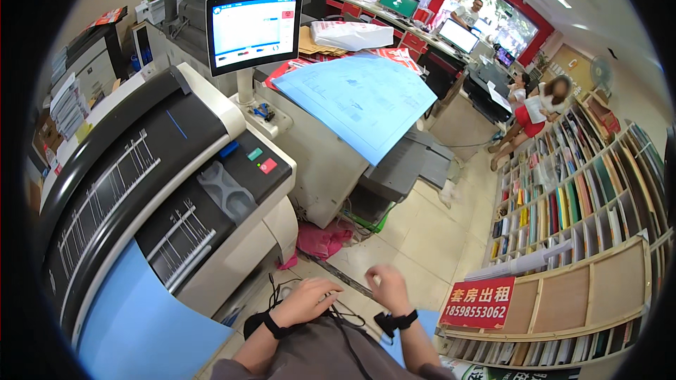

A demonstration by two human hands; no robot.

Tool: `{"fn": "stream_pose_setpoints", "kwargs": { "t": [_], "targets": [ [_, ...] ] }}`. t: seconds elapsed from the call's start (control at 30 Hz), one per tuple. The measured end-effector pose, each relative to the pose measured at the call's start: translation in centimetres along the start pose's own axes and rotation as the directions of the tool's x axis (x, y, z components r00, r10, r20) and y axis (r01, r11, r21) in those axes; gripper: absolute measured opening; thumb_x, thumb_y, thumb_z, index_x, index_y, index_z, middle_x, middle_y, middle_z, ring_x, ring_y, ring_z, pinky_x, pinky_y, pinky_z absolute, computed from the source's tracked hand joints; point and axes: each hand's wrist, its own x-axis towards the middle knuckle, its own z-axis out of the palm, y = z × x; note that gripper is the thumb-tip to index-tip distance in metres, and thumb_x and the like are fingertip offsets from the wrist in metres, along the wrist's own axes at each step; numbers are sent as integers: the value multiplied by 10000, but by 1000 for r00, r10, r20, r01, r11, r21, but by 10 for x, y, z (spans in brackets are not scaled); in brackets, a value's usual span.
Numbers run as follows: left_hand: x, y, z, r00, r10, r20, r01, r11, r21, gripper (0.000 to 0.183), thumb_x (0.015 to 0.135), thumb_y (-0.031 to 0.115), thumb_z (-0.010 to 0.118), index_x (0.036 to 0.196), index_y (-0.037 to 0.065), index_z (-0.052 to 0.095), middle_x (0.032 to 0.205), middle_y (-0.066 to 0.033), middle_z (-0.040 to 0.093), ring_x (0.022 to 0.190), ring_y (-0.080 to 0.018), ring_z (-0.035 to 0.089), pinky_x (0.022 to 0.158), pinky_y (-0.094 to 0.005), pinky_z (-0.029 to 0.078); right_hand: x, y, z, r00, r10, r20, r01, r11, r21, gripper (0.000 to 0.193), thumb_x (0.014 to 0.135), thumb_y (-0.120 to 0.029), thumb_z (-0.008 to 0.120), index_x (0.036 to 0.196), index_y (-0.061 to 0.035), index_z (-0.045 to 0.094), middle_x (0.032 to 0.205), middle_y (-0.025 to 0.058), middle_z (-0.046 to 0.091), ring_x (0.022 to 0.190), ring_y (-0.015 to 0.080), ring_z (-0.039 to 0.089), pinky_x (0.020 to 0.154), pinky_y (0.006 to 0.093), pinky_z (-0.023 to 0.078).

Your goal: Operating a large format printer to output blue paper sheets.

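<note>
My left hand is in front of my body at the bottom middle, its fingers loosely stretched out and holding nothing I can see. To its right my right hand is raised, fingers loosely curled with a gap at the thumb and nothing visible between them. A dark band circles each wrist. Nearest on the left stands a wide-format machine with a black top. From its front hangs a blue sheet. Another large blue sheet, printed with fine lines, lies on the equipment ahead.
A lit touchscreen stands on a post behind the wide machine. Pink cloth and black cables lie on the floor by my hands. Slotted shelves full of paper line the right side. Several people are farther back, near desks with monitors.
</note>
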Motion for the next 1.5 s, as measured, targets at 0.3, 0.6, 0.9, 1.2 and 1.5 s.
{"fn": "stream_pose_setpoints", "kwargs": {
  "t": [0.3, 0.6, 0.9, 1.2, 1.5],
  "targets": [
    [-34, -15, -26, 882, -288, -372, 274, 957, -92, 190, 955, 141, 636, 1096, 38, 710, 1085, -152, 706, 1040, -354, 659, 937, -422, 507, 217, 26, -9, 920, -240, -310, 212, 970, -121, 150, 833, -88, 739, 961, -52, 669, 978, 135, 681, 936, 355, 633, 805, 445, 511],
    [-40, -1, -13, 707, -361, -609, 387, 917, -94, 192, 959, 144, 631, 1105, 48, 711, 1085, -153, 706, 1052, -362, 653, 926, -418, 512, 294, 63, -4, 964, -214, -156, 152, 930, -335, 316, 775, -159, 822, 1014, -46, 648, 1096, 123, 666, 1057, 338, 628, 891, 437, 504],
    [1, 1, 17, 700, -343, -627, 408, 912, -43, 202, 971, 187, 610, 1109, 67, 693, 1040, -136, 701, 1025, -350, 645, 916, -434, 489, 301, 82, -17, 947, -304, -104, 266, 924, -275, 238, 812, -192, 799, 946, -26, 693, 1135, 141, 719, 1058, 343, 663, 896, 437, 532],
    [16, 8, 26, 731, -359, -581, 424, 905, -25, 206, 963, 148, 622, 1132, 58, 699, 1077, -135, 713, 1048, -351, 659, 925, -418, 510, 307, 77, -37, 967, -253, 23, 251, 939, -235, 144, 901, -149, 675, 948, -17, 709, 1006, 169, 735, 932, 380, 692, 803, 477, 545],
    [17, 12, 26, 718, -378, -584, 446, 894, -29, 205, 975, 155, 616, 1134, 53, 696, 1080, -138, 711, 1052, -343, 663, 918, -417, 518, 325, 89, -51, 880, -443, -173, 433, 897, -92, 152, 897, -90, 706, 1024, -6, 711, 1141, 178, 736, 1016, 383, 690, 860, 432, 539]
  ]
}}
